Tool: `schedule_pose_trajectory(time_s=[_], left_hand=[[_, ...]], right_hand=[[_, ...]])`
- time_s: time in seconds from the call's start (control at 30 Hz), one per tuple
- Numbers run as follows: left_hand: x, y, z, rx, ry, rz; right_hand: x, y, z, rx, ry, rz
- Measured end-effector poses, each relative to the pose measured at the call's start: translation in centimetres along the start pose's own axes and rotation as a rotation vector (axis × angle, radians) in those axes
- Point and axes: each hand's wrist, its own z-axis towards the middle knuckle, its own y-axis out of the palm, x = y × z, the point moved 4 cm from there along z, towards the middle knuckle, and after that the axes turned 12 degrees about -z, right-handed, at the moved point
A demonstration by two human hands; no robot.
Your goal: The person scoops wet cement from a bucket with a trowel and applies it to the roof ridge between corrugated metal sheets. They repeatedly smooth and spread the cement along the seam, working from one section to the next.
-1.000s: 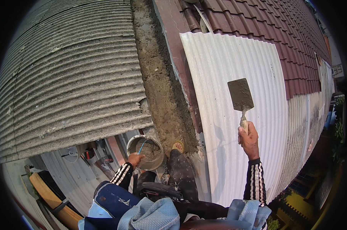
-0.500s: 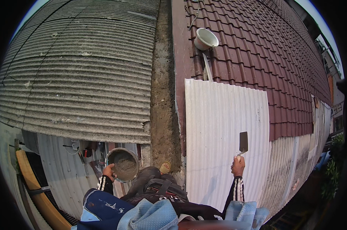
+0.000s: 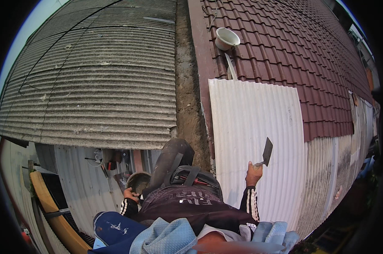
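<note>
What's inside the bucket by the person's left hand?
Grey-brown mix shows inside the bucket. The left hand and a leg partly block the view; anything beneath the mix's surface is covered.

Grey corrugated roof (image 3: 102, 97), left | maroon tiled roof (image 3: 280, 63), right | daylight

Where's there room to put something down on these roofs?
The white sheet looks bare between the maroon tiles above and the trowel in the right hand. The gray roof is mostly bare beside the muddy channel. Both are ridged. It's crowded lower left: left hand holding the bucket, beside the leg.
</note>
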Motion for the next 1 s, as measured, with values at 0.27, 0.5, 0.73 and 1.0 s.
schedule_pose_trajectory(time_s=[0.27,0.5,0.73,1.0], left_hand=[[-3.8,-7.4,8.8,-0.069,-0.043,0.239],[-7.8,-11.2,9.7,-0.111,0.159,0.589],[-8.5,-10.7,7.2,-0.164,0.372,0.892],[-5.6,-6.0,5.4,-0.264,0.529,1.249]], right_hand=[[-18.5,-3.1,6.3,0.028,-0.310,0.379],[-43.2,-0.8,7.4,-0.220,-0.849,0.492],[-69.8,5.0,11.5,-0.652,-1.191,0.735],[-86.4,7.4,16.8,-0.545,-1.135,0.741]])
